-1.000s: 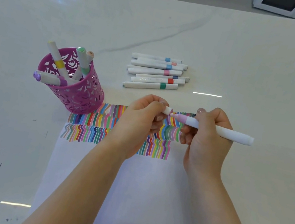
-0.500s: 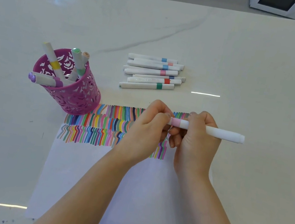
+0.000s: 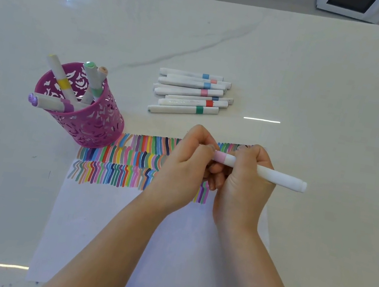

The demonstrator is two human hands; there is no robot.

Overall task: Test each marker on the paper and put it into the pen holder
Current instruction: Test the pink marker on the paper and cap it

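Observation:
Both hands meet over the white paper (image 3: 165, 248), which carries rows of coloured test strokes. My right hand (image 3: 243, 190) grips a white marker with a pink band (image 3: 276, 177), its body pointing right. My left hand (image 3: 184, 165) is curled round the marker's cap end, which is hidden in its fingers. A purple openwork pen holder (image 3: 90, 123) stands at the paper's top left corner with several markers in it. A pile of several white markers (image 3: 189, 94) lies on the table beyond the paper.
The white marble table (image 3: 317, 102) stretches wide on all sides. A white appliance (image 3: 352, 6) sits past the far right edge. Small ink specks mark the table at the lower left.
One second ago the cap in my left hand was apart from the pink tip. The two hands have come together and the cap end now sits against the marker's pink band.

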